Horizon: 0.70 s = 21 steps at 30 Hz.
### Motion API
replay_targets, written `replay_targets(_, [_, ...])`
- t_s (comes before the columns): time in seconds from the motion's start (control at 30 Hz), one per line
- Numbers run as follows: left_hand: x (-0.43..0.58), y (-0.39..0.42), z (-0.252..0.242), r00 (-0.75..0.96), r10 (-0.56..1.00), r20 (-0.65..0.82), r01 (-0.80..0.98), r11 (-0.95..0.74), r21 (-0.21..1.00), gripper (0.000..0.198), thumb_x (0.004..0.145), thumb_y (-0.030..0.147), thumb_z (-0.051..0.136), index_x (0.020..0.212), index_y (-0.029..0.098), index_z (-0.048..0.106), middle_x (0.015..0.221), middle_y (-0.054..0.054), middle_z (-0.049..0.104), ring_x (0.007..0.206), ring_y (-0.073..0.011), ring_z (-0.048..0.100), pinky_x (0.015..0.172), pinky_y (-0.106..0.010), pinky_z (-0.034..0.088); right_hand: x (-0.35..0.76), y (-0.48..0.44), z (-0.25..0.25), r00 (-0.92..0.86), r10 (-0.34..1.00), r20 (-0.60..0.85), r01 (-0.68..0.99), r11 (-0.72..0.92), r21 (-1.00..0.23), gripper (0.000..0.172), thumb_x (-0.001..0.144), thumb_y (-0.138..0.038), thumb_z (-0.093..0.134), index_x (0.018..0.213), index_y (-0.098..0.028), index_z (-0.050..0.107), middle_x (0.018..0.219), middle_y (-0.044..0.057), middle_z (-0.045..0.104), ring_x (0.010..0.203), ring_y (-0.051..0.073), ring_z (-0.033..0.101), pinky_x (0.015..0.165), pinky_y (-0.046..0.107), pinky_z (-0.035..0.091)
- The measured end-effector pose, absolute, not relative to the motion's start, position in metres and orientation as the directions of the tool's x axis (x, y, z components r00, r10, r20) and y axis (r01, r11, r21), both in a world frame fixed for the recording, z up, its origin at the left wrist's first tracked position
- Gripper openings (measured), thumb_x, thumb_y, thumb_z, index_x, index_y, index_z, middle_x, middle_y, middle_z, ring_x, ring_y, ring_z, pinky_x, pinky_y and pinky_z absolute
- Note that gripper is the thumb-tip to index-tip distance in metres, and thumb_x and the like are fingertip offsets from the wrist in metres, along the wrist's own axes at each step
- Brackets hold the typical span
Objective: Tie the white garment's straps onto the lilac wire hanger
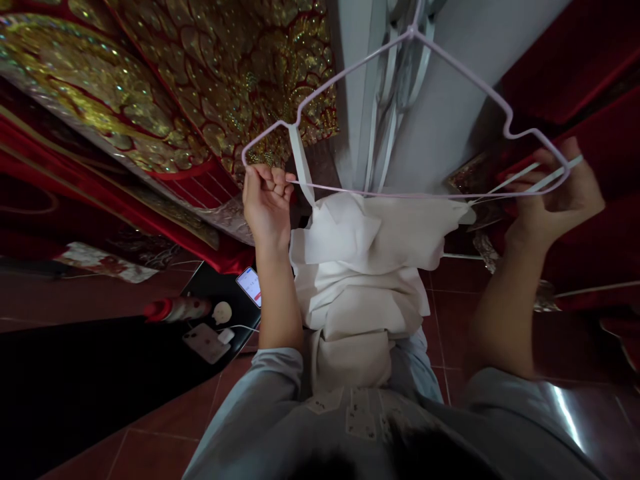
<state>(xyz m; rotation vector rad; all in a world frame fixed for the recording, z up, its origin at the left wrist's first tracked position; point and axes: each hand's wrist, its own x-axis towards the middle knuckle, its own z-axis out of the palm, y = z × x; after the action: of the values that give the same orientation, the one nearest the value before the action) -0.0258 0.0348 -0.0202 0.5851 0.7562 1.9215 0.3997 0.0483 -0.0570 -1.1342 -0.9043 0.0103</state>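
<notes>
A pale lilac wire clothes hanger spans the upper middle of the head view. My left hand is closed around the left end of its bottom bar. Below the bar hangs a white ruffled garment, spread down in front of my body. Its left strap loops over the notch on the hanger's left arm. At the hanger's right end, my right hand grips the thin right strap, which is pulled taut. Some of the right fingers are hidden behind the strap and hanger.
Red and gold sequined garments hang at the left, and dark red cloth hangs at the right. On a black tabletop lie a lit phone, a second phone and a red-capped bottle.
</notes>
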Motion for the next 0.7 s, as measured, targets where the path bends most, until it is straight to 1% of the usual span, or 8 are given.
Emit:
replay_targets(0.17, [-0.027,0.038,-0.025,-0.438,0.89,0.124,-0.586,-0.387,0.712,0.053,0.13,0.048,0.057,0.082,0.026,0.057,0.078,-0.002,0.064,0.081,-0.0204,0.075,0.073,-0.029,0.054,0.439,0.062,-0.098,0.791,0.025,0.611,0.559,0.378,-0.738,0.062,0.097,-0.055,0.09,0.15,-0.023,0.083,0.118,0.01,0.078,0.1,0.025,0.081,0.079,0.046,0.071])
replay_targets(0.27, [-0.028,0.041,-0.03,-0.415,0.895,0.166,-0.603,-0.407,0.686,0.058,0.132,0.05,0.048,0.081,0.025,0.061,0.078,-0.003,0.065,0.08,-0.0189,0.076,0.071,-0.027,0.054,0.466,0.072,-0.116,0.666,0.147,0.731,0.568,0.536,-0.625,0.091,0.097,-0.075,0.089,0.165,-0.018,0.072,0.116,0.009,0.077,0.097,0.024,0.082,0.078,0.044,0.071])
replay_targets(0.33, [-0.029,0.043,-0.032,-0.404,0.902,0.153,-0.598,-0.387,0.702,0.062,0.13,0.061,0.049,0.082,0.025,0.061,0.078,-0.003,0.066,0.08,-0.0196,0.078,0.071,-0.026,0.055,0.469,0.083,-0.114,0.562,0.255,0.787,0.541,0.607,-0.582,0.099,0.086,-0.081,0.096,0.158,-0.017,0.076,0.113,0.007,0.079,0.092,0.023,0.083,0.078,0.044,0.071])
replay_targets(0.43, [-0.03,0.045,-0.034,-0.408,0.908,0.097,-0.559,-0.332,0.76,0.066,0.119,0.083,0.06,0.084,0.027,0.061,0.077,-0.004,0.067,0.085,-0.0246,0.082,0.074,-0.029,0.061,0.445,0.093,-0.086,0.449,0.36,0.817,0.494,0.662,-0.563,0.089,0.067,-0.084,0.106,0.123,-0.017,0.088,0.102,0.006,0.081,0.082,0.022,0.081,0.072,0.041,0.067])
replay_targets(0.5, [-0.03,0.044,-0.033,-0.417,0.906,0.076,-0.555,-0.32,0.768,0.065,0.12,0.081,0.059,0.085,0.027,0.06,0.077,-0.004,0.067,0.085,-0.0247,0.082,0.072,-0.029,0.061,0.419,0.088,-0.058,0.346,0.38,0.858,0.467,0.723,-0.509,0.086,0.06,-0.088,0.106,0.105,-0.017,0.089,0.092,0.006,0.081,0.078,0.02,0.077,0.068,0.038,0.062])
replay_targets(0.57, [-0.03,0.043,-0.03,-0.424,0.902,0.079,-0.566,-0.332,0.754,0.06,0.127,0.068,0.054,0.084,0.026,0.059,0.077,-0.003,0.066,0.08,-0.0216,0.08,0.068,-0.026,0.058,0.396,0.074,-0.031,0.205,0.434,0.877,0.501,0.723,-0.475,0.075,0.071,-0.087,0.101,0.095,-0.018,0.09,0.086,0.006,0.082,0.073,0.018,0.074,0.065,0.034,0.057])
replay_targets(0.6, [-0.03,0.042,-0.029,-0.424,0.902,0.083,-0.571,-0.337,0.749,0.059,0.129,0.063,0.052,0.083,0.025,0.058,0.077,-0.003,0.066,0.078,-0.0203,0.079,0.066,-0.025,0.057,0.388,0.066,-0.019,0.168,0.376,0.911,0.527,0.747,-0.405,0.069,0.073,-0.084,0.101,0.085,-0.018,0.088,0.079,0.006,0.079,0.069,0.017,0.07,0.06,0.031,0.049])
replay_targets(0.7, [-0.031,0.042,-0.027,-0.411,0.907,0.093,-0.569,-0.335,0.751,0.062,0.125,0.067,0.061,0.08,0.025,0.056,0.075,-0.003,0.063,0.076,-0.0196,0.077,0.064,-0.025,0.056,0.379,0.049,0.003,0.09,0.292,0.952,0.622,0.73,-0.282,0.061,0.078,-0.08,0.101,0.088,-0.021,0.089,0.081,0.004,0.077,0.075,0.017,0.067,0.07,0.036,0.054])
